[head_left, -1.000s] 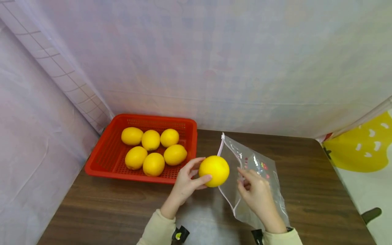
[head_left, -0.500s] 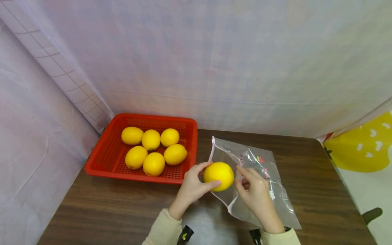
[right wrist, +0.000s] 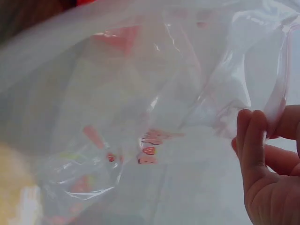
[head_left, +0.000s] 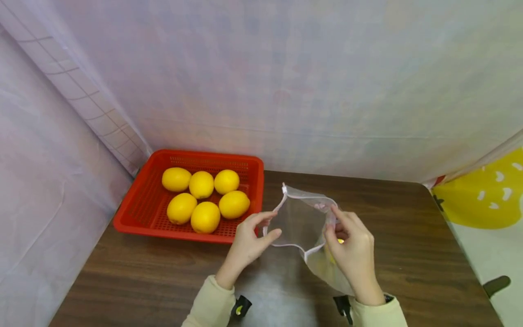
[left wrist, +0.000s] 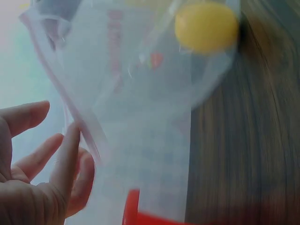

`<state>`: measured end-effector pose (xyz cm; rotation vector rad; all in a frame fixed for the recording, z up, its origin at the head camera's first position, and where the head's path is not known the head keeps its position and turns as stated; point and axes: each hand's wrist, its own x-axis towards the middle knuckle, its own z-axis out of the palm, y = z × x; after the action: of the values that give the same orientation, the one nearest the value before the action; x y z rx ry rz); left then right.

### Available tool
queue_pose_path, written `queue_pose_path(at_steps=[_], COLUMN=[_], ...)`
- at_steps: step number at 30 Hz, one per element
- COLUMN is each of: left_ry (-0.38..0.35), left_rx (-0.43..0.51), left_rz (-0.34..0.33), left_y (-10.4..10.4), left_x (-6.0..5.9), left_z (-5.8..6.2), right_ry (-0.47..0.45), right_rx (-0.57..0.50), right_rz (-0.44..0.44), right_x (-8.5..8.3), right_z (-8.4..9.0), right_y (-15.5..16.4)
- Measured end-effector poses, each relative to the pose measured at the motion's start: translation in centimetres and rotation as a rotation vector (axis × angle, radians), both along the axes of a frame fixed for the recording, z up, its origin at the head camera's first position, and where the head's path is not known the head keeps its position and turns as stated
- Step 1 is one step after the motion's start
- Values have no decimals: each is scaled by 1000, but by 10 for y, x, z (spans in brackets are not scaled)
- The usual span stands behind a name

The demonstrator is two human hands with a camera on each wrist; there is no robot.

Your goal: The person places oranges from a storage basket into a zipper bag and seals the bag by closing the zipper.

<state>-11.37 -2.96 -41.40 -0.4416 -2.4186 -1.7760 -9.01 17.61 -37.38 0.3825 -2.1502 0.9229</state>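
Note:
A clear zip bag [head_left: 300, 222] with a pale pink zip rim hangs between the hands, its mouth spread wide. My right hand [head_left: 356, 252] pinches the rim on the right; thumb and fingertips meet on the film in the right wrist view. At the opposite rim is my left hand [head_left: 246, 243], its thumb and fingers apart; in the left wrist view a fingertip [left wrist: 75, 129] touches the zip edge. Low inside the bag lies a yellow, lemon-like fruit [left wrist: 206, 27], mostly hidden behind my right hand in the head view and blurred in the right wrist view.
A red plastic basket [head_left: 175, 234] with several more yellow fruits [head_left: 205, 217] stands left of the bag on the brown wooden table [head_left: 412, 254]. A pale curtain [head_left: 286, 91] hangs along the back edge. A yellow patterned shape [head_left: 490, 200] shows beyond the right side.
The yellow fruit has gone from my left hand into the bag. That hand moved right, then released it and drew back to the rim. My right hand shifted slightly right and the bag's mouth widened.

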Motion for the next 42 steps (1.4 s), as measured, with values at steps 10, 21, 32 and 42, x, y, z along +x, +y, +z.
queue_pose_path(at_steps=[10,21,32,42], left_ry=[-9,123,-18,-95], left_rx=[4,-406,-513,-673], left_rz=[118,380,452,418], left_y=[-34,-81,-109,-112], left_x=[-7,-32,-45,-47], left_z=[-6,-18,-25,-29], right_ry=[-30,-46,-66,-80], right_rx=[-18,-36,-6,10], right_rz=[-17,15,24,24], right_x=[7,10,11,11], right_z=[-1,-3,-4,2], right_y=[17,15,15,15])
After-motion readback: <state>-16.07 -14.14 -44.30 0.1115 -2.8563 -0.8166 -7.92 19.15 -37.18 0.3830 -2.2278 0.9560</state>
